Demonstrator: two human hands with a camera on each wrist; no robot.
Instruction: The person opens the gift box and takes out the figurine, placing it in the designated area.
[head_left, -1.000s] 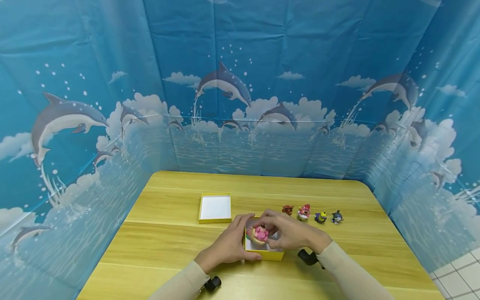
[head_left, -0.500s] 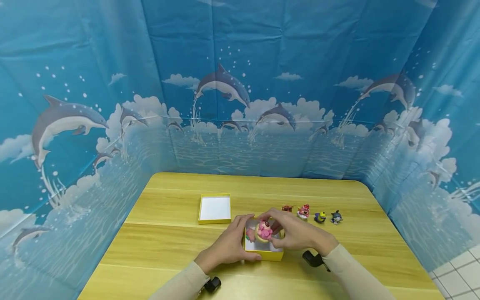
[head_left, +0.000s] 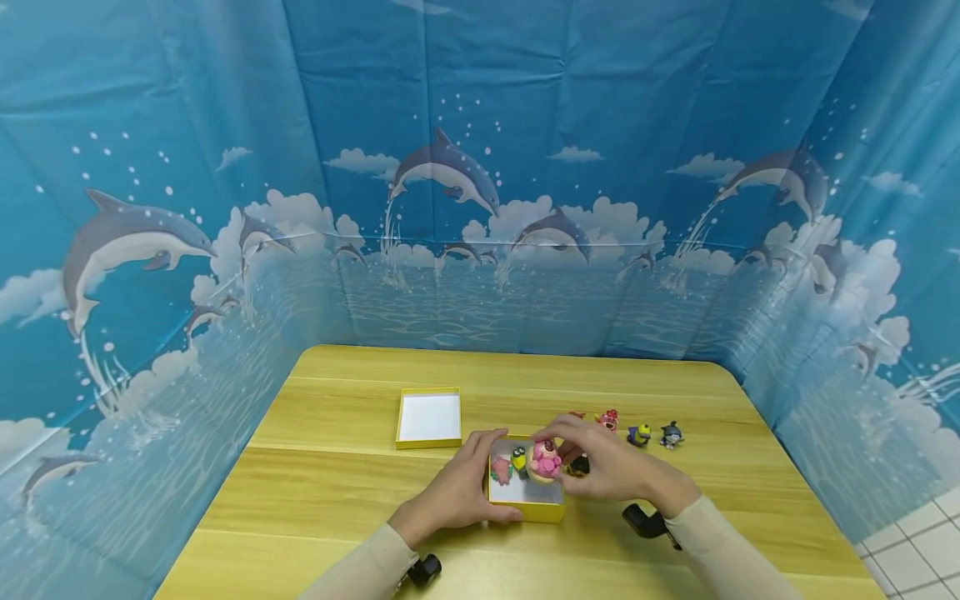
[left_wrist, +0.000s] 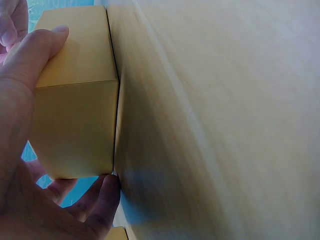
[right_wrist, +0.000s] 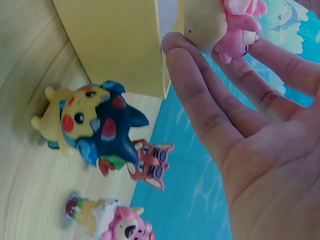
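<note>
My left hand (head_left: 457, 487) grips the left end of an open yellow box (head_left: 536, 512), thumb along its front wall; the left wrist view shows fingers at the other side. My right hand (head_left: 611, 467) holds a pink figurine with a cream base (head_left: 545, 460) at the box's right part, apparently just above the floor. Inside the box, a pink figurine with green bits (head_left: 502, 470) lies at the left, with a green-and-yellow figurine (head_left: 519, 460) beside it. In the right wrist view, a yellow figurine with a dark blue hood (right_wrist: 95, 120) stands outside the box.
Behind the box to the left lies a white-lined yellow lid (head_left: 430, 417). Beyond my right hand are a reddish fox-like figurine (right_wrist: 150, 162), a pink bear figurine (head_left: 608, 420), a yellow-and-purple figurine (head_left: 640, 435) and a grey one (head_left: 672, 434). A dolphin curtain surrounds the table.
My right hand has moved right with the pink cream-based figurine, which has turned more upright. The green-and-yellow figurine in the box has come into view. My left hand stays on the box.
</note>
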